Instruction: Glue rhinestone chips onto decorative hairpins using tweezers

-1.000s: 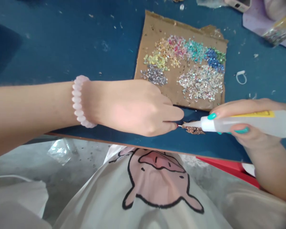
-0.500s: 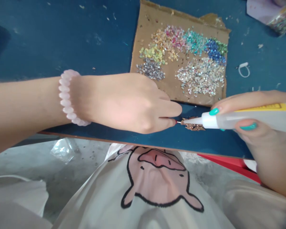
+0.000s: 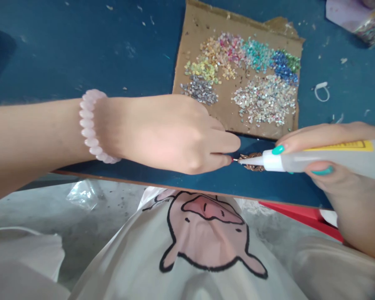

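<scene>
My left hand [image 3: 175,135], with a pale pink bead bracelet on its wrist, is closed over the near edge of the table. A thin metal stem comes out from its fingertips beside a small red spot. That stem leads to a copper-coloured openwork ornament [image 3: 253,167], which looks like the head of a hairpin. My right hand [image 3: 340,183], with teal nails, grips a clear glue bottle [image 3: 340,161] with a yellow label. The bottle lies tilted almost flat, pointing left. Its white nozzle is over the ornament, the tip near the stem, and hides part of the ornament.
Beyond my hands a cardboard sheet [image 3: 231,112] carries loose piles of coloured shell-like chips [image 3: 265,100]. A white loop [image 3: 321,91] lies to its right on the blue table [image 3: 96,50]. Far right is a bag of chips [image 3: 373,27]. A red object [image 3: 303,218] shows below the table edge.
The nozzle tip has shifted slightly left and down along the ornament, toward the stem. My left hand keeps its hold, and the whole view has drifted a little.
</scene>
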The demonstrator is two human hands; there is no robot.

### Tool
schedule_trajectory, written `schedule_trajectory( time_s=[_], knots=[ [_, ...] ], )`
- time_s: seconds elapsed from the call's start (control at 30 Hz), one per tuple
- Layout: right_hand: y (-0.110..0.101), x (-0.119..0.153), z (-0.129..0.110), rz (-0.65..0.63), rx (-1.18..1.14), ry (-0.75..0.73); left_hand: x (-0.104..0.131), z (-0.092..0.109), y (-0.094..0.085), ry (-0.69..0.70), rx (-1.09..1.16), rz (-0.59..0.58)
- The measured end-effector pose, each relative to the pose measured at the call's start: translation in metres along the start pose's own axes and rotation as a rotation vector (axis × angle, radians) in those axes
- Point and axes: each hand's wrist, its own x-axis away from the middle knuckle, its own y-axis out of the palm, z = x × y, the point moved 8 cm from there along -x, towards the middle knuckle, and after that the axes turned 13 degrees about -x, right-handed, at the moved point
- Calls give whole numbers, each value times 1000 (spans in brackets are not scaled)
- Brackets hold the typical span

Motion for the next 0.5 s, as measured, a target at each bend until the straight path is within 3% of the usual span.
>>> schedule_trajectory(
  time_s=[0.37,0.5],
  knots=[
    [-3,0,1,-14,144,-51,1,-1,8,5,45,-103],
    [-2,1,0,-33,215,-38,1,0,7,5,41,-75]
  ],
)
